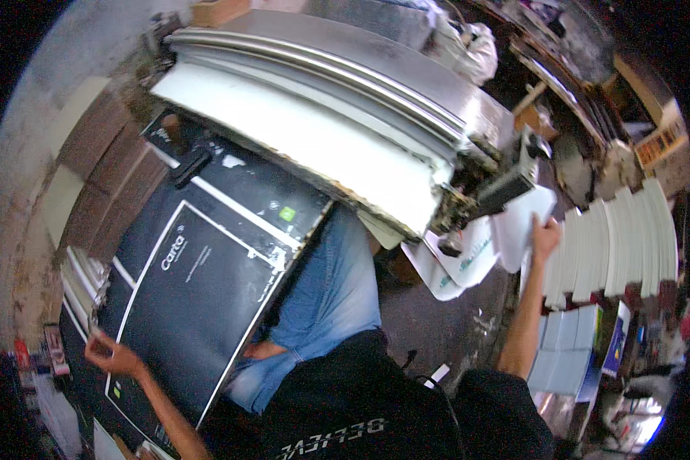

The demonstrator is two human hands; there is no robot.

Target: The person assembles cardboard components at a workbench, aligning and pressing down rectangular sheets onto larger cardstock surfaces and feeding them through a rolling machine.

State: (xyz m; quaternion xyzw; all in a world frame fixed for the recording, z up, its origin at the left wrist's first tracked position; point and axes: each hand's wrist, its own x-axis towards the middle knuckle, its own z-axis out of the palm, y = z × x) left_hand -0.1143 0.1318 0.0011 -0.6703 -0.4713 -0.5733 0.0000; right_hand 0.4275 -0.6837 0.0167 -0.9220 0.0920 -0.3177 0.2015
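Observation:
At the right, my right hand (545,236) grips the edge of a white paper sheet (525,218). Beside that sheet, partly under it, white sheets with green print (468,264) fan out below the machine's end. My left hand (113,356) is far to the left, over the edge of a large black board (199,307) with white lines. Its thumb and fingers come together beside a bunch of thin white strips (84,276). Whatever they pinch, if anything, is too small to make out.
A long metal machine with a bright white panel (307,146) crosses the top, its rough fittings (468,199) at the right end. Tall stacks of white paper (613,245) stand at the right, above light blue stacks (563,345). Jeans-covered legs (333,284) show between board and floor.

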